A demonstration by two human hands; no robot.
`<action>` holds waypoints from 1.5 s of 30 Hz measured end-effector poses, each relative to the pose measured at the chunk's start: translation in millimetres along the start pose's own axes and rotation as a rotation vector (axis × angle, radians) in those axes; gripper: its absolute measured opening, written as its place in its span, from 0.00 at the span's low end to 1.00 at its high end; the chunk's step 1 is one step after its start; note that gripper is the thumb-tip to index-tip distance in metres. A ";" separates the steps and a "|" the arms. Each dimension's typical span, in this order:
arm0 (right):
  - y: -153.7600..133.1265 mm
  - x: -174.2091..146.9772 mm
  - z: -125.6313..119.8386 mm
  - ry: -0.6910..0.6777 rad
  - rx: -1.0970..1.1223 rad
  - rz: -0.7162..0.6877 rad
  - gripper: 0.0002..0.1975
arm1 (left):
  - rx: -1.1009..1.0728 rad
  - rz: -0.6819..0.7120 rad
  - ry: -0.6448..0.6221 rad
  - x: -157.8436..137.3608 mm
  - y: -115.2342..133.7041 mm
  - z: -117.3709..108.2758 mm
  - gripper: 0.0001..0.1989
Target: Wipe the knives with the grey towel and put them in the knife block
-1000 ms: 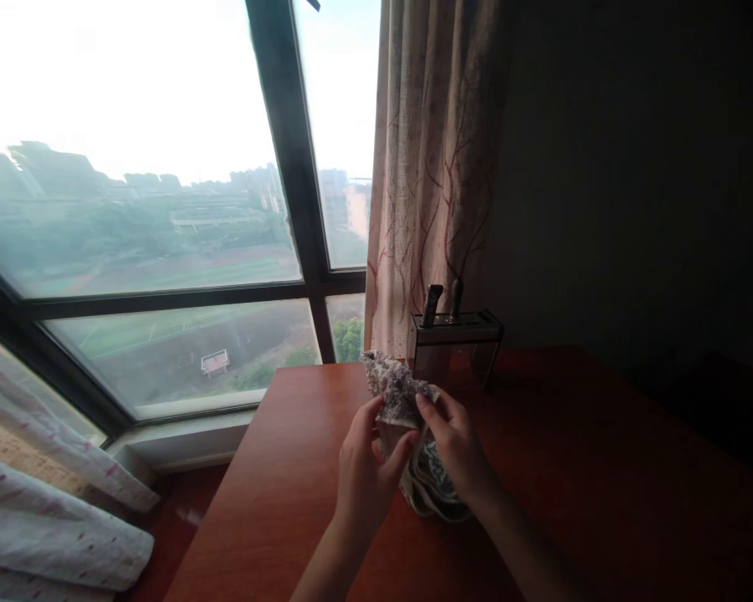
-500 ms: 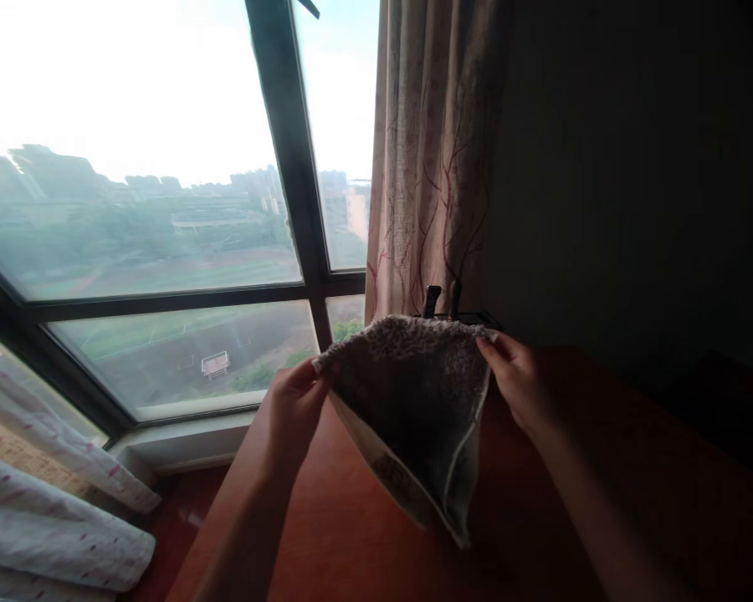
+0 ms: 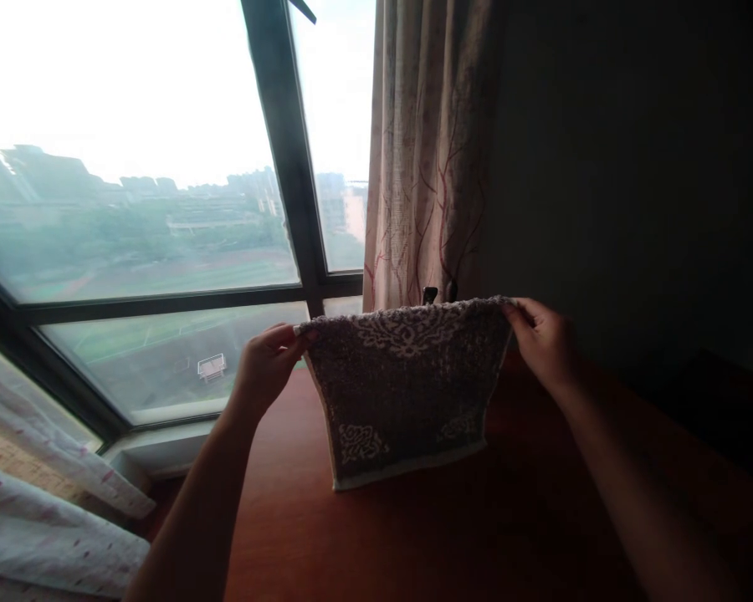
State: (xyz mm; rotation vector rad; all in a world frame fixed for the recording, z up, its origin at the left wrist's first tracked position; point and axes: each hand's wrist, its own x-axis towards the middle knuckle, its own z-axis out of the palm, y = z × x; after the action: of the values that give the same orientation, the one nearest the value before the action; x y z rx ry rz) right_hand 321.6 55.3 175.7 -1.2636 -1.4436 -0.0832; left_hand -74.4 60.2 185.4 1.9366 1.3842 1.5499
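Beside a tall window (image 3: 138, 209) with a dark metal frame, a reddish-brown wooden surface (image 3: 452, 535) runs toward a shadowed corner; its top is smooth with a dull sheen. Through the glass lies a hazy view of buildings and green ground. A pale woven curtain (image 3: 423, 159) with thin red branching lines hangs in soft vertical folds at the window's right edge, and the wall to its right is dark and plain. At lower left, another light curtain (image 3: 43, 518) with small reddish flecks lies in loose bunches.

Above the surface a small towel (image 3: 407, 385) is held up and spread flat, facing the camera. It is roughly square, grey-brown terry with a nubby pile, worked with paler ornamental motifs along the top and near both lower corners, and edged by a light band at the bottom. Its lower hem hangs at about the level of the surface; whether it touches cannot be told.

The left hand (image 3: 264, 364) has its fingers pinched shut on the towel's top left corner, and the right hand (image 3: 543, 339) grips the top right corner the same way, so the top edge is stretched between them. Just above that edge, a dark handle tip (image 3: 429, 294) shows against the curtain.
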 end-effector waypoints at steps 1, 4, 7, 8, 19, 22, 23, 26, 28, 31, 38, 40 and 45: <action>-3.1 0.3 -3.7 0.019 -0.089 -0.065 0.18 | 0.095 0.032 0.022 0.9 1.2 -2.7 0.18; -11.4 1.0 -11.4 0.072 -0.209 -0.221 0.17 | 0.294 0.077 0.113 1.9 7.0 -8.6 0.15; -15.8 1.6 -13.9 0.054 -0.176 -0.207 0.16 | 0.365 0.127 0.179 1.2 12.6 -11.1 0.13; -16.3 1.8 -14.4 0.046 -0.151 -0.173 0.15 | 0.381 0.140 0.194 0.8 14.0 -11.5 0.14; -14.6 9.4 -33.5 -0.032 -0.249 -0.161 0.14 | -0.087 -0.043 0.149 1.2 26.1 -7.8 0.14; -15.9 8.7 -35.7 -0.003 -0.225 -0.161 0.13 | -0.221 -0.094 0.125 2.4 32.1 -6.7 0.14; -16.2 8.3 -35.7 -0.002 -0.191 -0.134 0.13 | -0.236 -0.101 0.123 2.5 33.9 -7.0 0.14; -17.2 8.4 -34.0 -0.035 0.043 0.020 0.12 | -0.283 -0.111 0.125 2.4 37.7 -9.1 0.13; -18.6 9.8 -32.5 -0.075 0.247 0.148 0.13 | -0.333 -0.120 0.108 2.4 38.8 -11.0 0.14; -20.5 13.3 -31.2 -0.113 0.413 0.266 0.14 | -0.375 -0.129 0.065 3.2 39.5 -13.3 0.16; -12.5 19.7 -33.9 -0.175 0.319 0.241 0.13 | -0.318 -0.142 0.085 7.5 46.4 -13.8 0.18; -11.4 21.3 -35.1 -0.162 0.301 0.234 0.12 | -0.288 -0.136 0.085 8.9 46.9 -14.2 0.18; -16.6 24.0 -36.8 -0.154 0.483 0.364 0.10 | -0.135 -0.042 0.117 12.0 37.7 -16.5 0.14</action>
State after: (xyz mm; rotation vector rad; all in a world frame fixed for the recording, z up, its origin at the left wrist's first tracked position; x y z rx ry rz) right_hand 340.3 39.0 215.6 -1.1205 -1.2388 0.5857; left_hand -70.9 46.2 225.8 1.7530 1.3195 1.7142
